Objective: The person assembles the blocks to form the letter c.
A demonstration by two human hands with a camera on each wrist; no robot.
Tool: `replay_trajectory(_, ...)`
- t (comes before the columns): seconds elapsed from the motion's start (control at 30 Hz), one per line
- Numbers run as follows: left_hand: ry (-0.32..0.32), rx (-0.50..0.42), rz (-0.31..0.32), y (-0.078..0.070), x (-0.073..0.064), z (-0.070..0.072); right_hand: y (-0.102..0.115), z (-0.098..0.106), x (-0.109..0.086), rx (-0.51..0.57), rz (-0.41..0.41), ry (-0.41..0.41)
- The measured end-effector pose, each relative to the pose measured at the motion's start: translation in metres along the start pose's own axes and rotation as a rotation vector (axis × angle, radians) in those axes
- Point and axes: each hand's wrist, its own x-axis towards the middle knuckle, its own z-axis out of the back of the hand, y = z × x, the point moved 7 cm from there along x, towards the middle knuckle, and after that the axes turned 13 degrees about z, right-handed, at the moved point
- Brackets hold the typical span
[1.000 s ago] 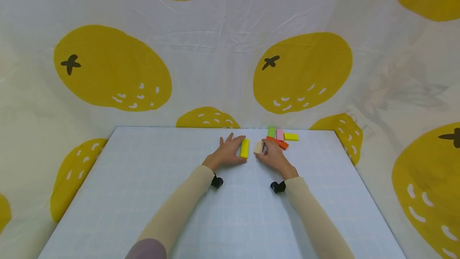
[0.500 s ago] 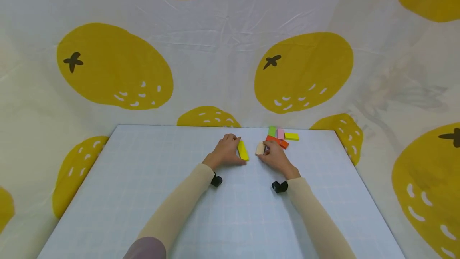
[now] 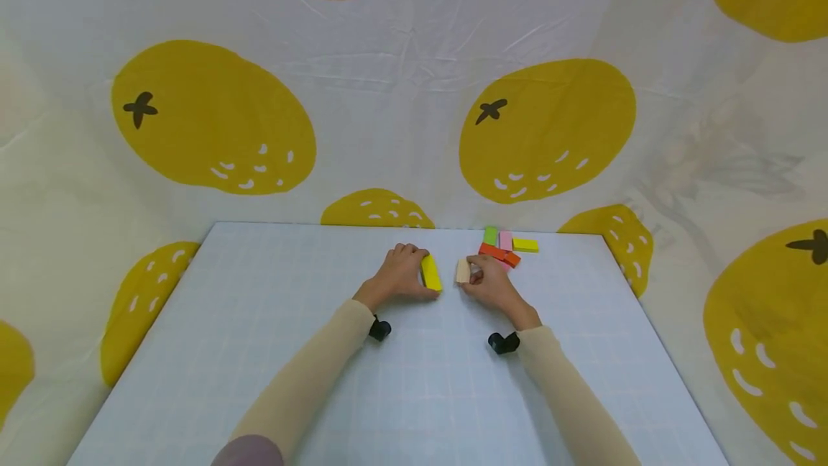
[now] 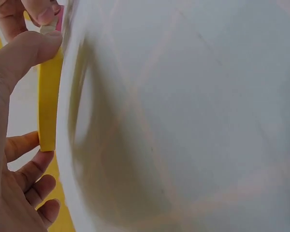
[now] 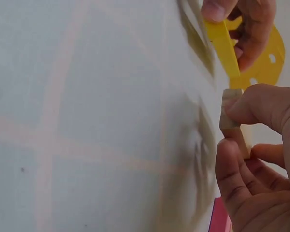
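My left hand [image 3: 399, 273] holds a yellow block [image 3: 431, 273] by its two ends, thumb at the near end and fingers at the far end. In the left wrist view the yellow block [image 4: 49, 101] spans from thumb to fingertips. Just to the right, my right hand [image 3: 494, 284] pinches a plain wooden block [image 3: 463, 271] between thumb and fingers. The right wrist view shows this wooden block [image 5: 232, 116] close to one end of the yellow block [image 5: 223, 48], with a small gap between them.
Behind the right hand lies a group of loose blocks: green [image 3: 490, 236], pink [image 3: 505, 240], yellow [image 3: 525, 245], and orange-red [image 3: 494, 251] ones. The table [image 3: 414, 380] has a pale checked cover, and a fruit-print cloth [image 3: 401, 113] hangs at its back edge.
My left hand has moved slightly left and nearer with the yellow block, which has turned a little. The fingers have drawn in. The wooden block has turned in my right hand.
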Motion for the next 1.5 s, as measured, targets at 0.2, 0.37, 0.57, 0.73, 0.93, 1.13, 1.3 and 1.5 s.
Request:
replay_trajectory(0.2,0.018,-0.010,0.011,0.014,-0.012,0.008,0.010,-0.010,-0.003,0.030,0.029,0.022)
replay_trajectory(0.37,0.003,-0.009,0.016,0.027,-0.023,0.013,0.022,-0.016,-0.007,0.035,0.048,0.045)
replay_trajectory(0.57,-0.006,0.020,0.016,0.042,-0.034,0.016,0.031,-0.021,-0.012,0.043,0.055,0.078)
replay_trajectory(0.73,0.000,0.013,0.003,0.052,-0.045,0.018,0.039,-0.028,-0.015,0.054,0.093,0.108)
replay_trajectory(0.93,0.028,0.001,-0.011,0.063,-0.055,0.015,0.051,-0.034,-0.018,0.066,0.140,0.118)
replay_trajectory(1.13,0.038,0.006,-0.007,0.072,-0.063,0.014,0.060,-0.042,-0.020,0.085,0.190,0.138)
replay_trajectory(1.3,0.040,-0.009,-0.010,0.076,-0.070,0.014,0.066,-0.050,-0.021,0.086,0.228,0.149)
replay_trajectory(1.5,0.043,-0.024,-0.029,0.077,-0.078,0.015,0.075,-0.060,-0.024,0.100,0.248,0.167)
